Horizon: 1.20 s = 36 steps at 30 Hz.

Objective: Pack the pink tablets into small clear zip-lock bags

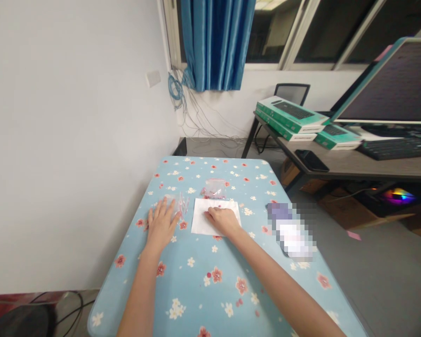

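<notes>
My left hand (162,223) lies flat on the flowered tablecloth (189,290), its fingers spread at the edge of a clear plastic bag (182,204). On a white sheet of paper (200,219) rests my right hand (225,221), fingers curled together near the middle of the sheet. Whatever the right fingertips hold, if anything, is too small to make out. Just beyond the paper is a second clear zip bag (214,188) with small reddish pieces in it. A tiny pink speck shows on the paper beside the right knuckles.
A blurred-out purple and white object (291,229) lies at the table's right edge. To the right, a desk (351,164) carries green keyboard boxes (291,117), a black phone (311,160), a keyboard (400,147) and a monitor (393,84). A white wall (73,140) borders the left.
</notes>
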Available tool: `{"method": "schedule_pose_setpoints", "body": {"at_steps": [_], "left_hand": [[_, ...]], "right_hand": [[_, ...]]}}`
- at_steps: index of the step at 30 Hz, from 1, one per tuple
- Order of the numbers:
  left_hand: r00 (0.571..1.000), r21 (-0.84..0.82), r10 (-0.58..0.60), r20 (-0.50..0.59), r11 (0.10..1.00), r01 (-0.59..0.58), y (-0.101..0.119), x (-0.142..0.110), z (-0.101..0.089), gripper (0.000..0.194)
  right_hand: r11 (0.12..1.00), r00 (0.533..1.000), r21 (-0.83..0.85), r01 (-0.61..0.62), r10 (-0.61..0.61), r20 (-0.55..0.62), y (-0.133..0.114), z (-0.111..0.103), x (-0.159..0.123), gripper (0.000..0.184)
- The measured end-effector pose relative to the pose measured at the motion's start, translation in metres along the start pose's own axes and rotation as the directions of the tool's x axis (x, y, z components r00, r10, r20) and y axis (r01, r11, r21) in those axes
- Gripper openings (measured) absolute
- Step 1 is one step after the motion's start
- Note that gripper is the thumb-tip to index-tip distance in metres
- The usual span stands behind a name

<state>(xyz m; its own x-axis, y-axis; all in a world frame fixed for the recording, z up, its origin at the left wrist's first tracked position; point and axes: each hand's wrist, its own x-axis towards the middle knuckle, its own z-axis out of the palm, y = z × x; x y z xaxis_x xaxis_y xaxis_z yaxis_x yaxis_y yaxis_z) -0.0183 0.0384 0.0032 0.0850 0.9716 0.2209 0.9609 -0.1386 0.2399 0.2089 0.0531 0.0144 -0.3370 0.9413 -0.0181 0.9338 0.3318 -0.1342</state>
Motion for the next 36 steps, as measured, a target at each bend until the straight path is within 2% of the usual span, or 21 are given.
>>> {"method": "schedule_pose_setpoints", "body": {"at_steps": [5, 10, 20, 36], "left_hand": [[0.992, -0.088, -0.029, -0.122, 0.996, 0.018, -0.0011, 0.0027, -0.0018, 0.048], [0.982, -0.115, -0.036, -0.188, 0.993, 0.014, -0.0015, 0.0041, -0.002, 0.045], [0.975, -0.131, -0.038, -0.219, 0.991, 0.009, -0.0014, 0.0043, -0.0033, 0.041], [0.972, -0.154, -0.058, -0.227, 0.988, 0.023, -0.0007, 0.0041, -0.0049, 0.041]], "right_hand": [[1.0, 1.0, -0.015, -0.003, 0.002, -0.02, 0.0007, 0.0032, -0.0011, 0.034], [0.999, 0.999, -0.037, -0.003, 0.002, -0.043, 0.0006, 0.0044, -0.0019, 0.036], [0.998, 0.996, -0.057, -0.005, 0.0, -0.09, 0.0002, 0.0044, -0.0037, 0.034], [0.997, 0.963, -0.06, 0.041, -0.056, -0.265, 0.0033, 0.0097, -0.005, 0.03]]}}
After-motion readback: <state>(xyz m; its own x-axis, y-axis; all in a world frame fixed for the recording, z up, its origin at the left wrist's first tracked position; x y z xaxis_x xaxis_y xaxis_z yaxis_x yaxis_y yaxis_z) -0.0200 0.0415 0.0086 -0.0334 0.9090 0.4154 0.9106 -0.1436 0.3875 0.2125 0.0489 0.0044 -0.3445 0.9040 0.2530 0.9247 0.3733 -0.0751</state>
